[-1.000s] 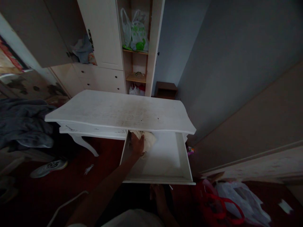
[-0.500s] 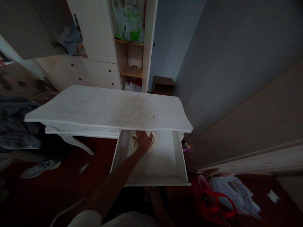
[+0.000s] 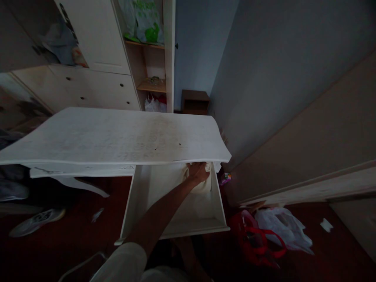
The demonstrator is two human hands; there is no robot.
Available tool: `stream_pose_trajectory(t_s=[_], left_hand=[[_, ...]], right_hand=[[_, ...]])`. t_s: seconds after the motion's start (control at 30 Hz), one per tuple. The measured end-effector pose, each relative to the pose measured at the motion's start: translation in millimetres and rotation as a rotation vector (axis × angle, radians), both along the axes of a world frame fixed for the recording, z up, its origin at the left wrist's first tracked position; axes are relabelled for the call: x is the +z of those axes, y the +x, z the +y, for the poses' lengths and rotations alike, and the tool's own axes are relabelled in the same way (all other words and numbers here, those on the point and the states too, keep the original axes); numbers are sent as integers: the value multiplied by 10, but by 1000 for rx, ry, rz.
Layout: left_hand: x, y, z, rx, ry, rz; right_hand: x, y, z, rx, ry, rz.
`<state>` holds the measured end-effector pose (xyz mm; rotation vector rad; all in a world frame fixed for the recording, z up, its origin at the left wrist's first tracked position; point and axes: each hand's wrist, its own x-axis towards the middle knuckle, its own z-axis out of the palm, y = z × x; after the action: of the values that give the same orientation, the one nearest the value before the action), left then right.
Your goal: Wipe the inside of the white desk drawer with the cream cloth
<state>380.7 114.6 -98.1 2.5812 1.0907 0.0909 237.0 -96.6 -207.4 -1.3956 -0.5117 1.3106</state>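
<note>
— How many drawers are pulled out?

— One. The white drawer (image 3: pixel 129 207) stands open under the right end of the tabletop (image 3: pixel 111 137), and one cream cloth (image 3: pixel 203 185) lies in it, at the back right corner, partly tucked under the tabletop's edge.

— And the hands?

— The left hand (image 3: pixel 197 173) reaches in from a pale sleeve, its fingers curled down and closed on the cloth's top. The right hand is hidden low behind the drawer front, so I cannot tell how it is held.

— What does the cloth look like?

— Soft, crumpled, pale cream, bunched into one lump, with no pattern that I can see.

— Any writing?

— The plastic bags (image 3: pixel 142 23) on the wardrobe shelf carry green print, but it is too blurred to read.

— What else can be counted?

— One shoe (image 3: pixel 35 223) on the dark red floor to the left, one red bag (image 3: pixel 255 243) and one white plastic bag (image 3: pixel 282 229) touching each other on the right, and four dark knobs on the wardrobe (image 3: pixel 96 39) drawers.
</note>
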Motion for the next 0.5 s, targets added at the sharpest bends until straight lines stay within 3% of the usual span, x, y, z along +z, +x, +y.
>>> stream_pose_trajectory(t_s=[0.27, 0.5], left_hand=[[126, -132, 125, -192, -87, 98], [-57, -454, -204, -431, -27, 60]], right_hand=[[33, 53, 22, 42, -75, 16], [-24, 23, 44, -34, -97, -26]])
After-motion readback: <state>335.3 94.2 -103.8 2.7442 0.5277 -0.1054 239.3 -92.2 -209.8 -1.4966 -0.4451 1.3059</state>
